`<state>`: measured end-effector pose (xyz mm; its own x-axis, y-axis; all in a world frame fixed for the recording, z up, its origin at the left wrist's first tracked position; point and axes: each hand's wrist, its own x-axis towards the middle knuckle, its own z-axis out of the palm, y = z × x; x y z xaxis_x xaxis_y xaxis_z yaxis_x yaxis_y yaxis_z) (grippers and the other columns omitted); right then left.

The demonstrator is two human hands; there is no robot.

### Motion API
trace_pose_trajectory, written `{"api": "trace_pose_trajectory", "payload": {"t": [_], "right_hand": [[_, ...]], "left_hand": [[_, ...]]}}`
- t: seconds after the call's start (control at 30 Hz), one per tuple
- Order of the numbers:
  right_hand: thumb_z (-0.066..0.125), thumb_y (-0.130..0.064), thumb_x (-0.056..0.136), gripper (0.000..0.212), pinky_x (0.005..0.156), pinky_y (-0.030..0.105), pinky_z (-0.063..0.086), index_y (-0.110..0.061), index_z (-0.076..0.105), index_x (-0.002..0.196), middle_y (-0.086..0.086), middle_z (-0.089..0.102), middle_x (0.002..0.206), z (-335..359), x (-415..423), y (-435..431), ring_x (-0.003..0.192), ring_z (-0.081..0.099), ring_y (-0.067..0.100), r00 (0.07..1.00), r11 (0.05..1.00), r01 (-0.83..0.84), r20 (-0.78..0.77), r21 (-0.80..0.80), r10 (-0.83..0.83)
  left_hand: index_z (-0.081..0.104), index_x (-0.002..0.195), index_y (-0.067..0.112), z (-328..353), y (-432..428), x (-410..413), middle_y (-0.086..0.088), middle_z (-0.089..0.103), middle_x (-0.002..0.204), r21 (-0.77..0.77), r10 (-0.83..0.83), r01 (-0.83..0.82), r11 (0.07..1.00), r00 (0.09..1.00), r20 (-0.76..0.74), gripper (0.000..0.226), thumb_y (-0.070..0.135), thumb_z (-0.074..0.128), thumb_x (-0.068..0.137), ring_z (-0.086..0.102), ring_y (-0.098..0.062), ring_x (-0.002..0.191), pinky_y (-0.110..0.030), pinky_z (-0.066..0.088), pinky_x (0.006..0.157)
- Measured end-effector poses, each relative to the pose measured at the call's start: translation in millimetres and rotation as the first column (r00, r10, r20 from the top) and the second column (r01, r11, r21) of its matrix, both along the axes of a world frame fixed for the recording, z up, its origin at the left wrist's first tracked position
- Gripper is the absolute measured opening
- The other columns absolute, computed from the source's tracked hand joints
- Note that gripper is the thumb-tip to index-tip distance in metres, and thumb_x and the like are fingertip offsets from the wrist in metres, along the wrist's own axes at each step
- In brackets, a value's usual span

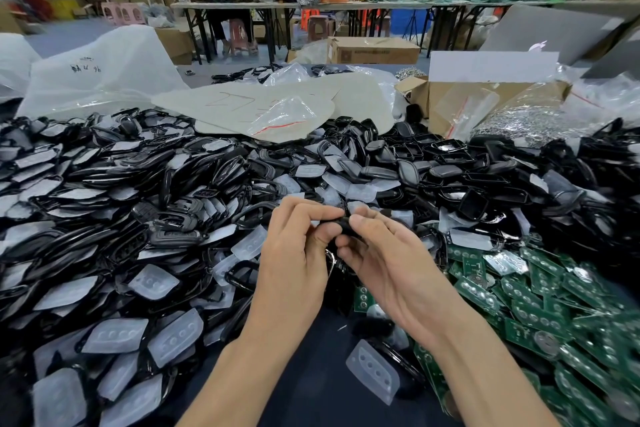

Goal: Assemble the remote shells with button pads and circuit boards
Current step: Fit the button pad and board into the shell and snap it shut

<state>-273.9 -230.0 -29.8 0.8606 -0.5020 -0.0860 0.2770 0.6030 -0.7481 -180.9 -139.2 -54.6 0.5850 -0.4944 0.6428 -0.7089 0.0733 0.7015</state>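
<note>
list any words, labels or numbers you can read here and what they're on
Nothing here reads clearly.
Black handwriting on the white plastic bag: illegible scrawl.
Red handwriting on the beige sheet: illegible.
Print on the cardboard box: blurred.
White markings on the green circuit boards: too small.

no legible text; black scrawl on plastic bag [86, 70] unreadable
</note>
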Motion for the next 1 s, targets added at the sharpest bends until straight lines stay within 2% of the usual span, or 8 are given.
{"api": "trace_pose_trajectory", "payload": {"t": [0.17,0.47,0.7,0.87,1.0], "right_hand": [[0.066,-0.009,0.077,0.022,0.066,0.022,0.058,-0.007,0.055,0.095,0.005,0.064,0.076,-1.0,1.3,1.2,0.068,0.063,0.014,1.0,1.0,0.002,0.019,0.011,-0.002],[0.066,-0.008,0.078,0.024,0.067,0.023,0.058,-0.007,0.053,0.099,0.006,0.065,0.077,-2.4,1.6,1.3,0.069,0.064,0.015,0.999,1.0,-0.011,0.044,0.018,0.01],[0.067,-0.009,0.08,0.023,0.068,0.023,0.059,-0.006,0.056,0.1,0.007,0.066,0.079,-2.4,-0.2,-0.2,0.071,0.065,0.015,0.998,1.0,-0.015,0.062,0.012,0.014],[0.066,-0.009,0.084,0.021,0.074,0.025,0.061,-0.007,0.06,0.103,0.008,0.067,0.085,-1.5,-1.9,-3.1,0.075,0.067,0.016,0.996,1.0,0.0,0.088,0.031,-0.003],[0.063,-0.011,0.087,0.02,0.078,0.027,0.061,-0.008,0.063,0.107,0.012,0.069,0.094,-1.7,-4.0,-4.0,0.08,0.068,0.018,0.994,0.999,-0.021,0.105,0.035,0.017]], "left_hand": [[0.067,0.101,0.018,0.9,1.9,-0.8,0.012,0.057,0.099,-0.005,0.018,-0.018,1.0,1.0,0.005,0.019,0.006,0.055,0.093,0.06,-0.009,0.094,-0.012,0.045,0.081],[0.068,0.096,0.02,1.0,2.5,-1.8,0.014,0.058,0.094,-0.031,0.018,-0.018,0.999,0.999,-0.029,0.026,-0.004,0.059,0.091,0.06,-0.006,0.092,-0.009,0.043,0.079],[0.068,0.096,0.024,0.6,2.4,-2.1,0.016,0.058,0.094,-0.048,0.017,-0.02,0.999,0.999,-0.048,0.018,0.009,0.059,0.092,0.062,-0.012,0.093,-0.013,0.046,0.078],[0.065,0.1,0.036,4.1,3.0,-3.2,0.016,0.064,0.103,-0.063,-0.026,0.015,0.998,0.985,-0.168,0.014,0.024,0.064,0.094,0.064,-0.009,0.099,-0.013,0.046,0.082],[0.063,0.105,0.043,6.8,4.5,-2.9,0.016,0.067,0.107,-0.058,-0.078,0.065,0.996,0.964,-0.254,0.022,0.024,0.065,0.096,0.065,-0.009,0.098,-0.016,0.049,0.084]]}}
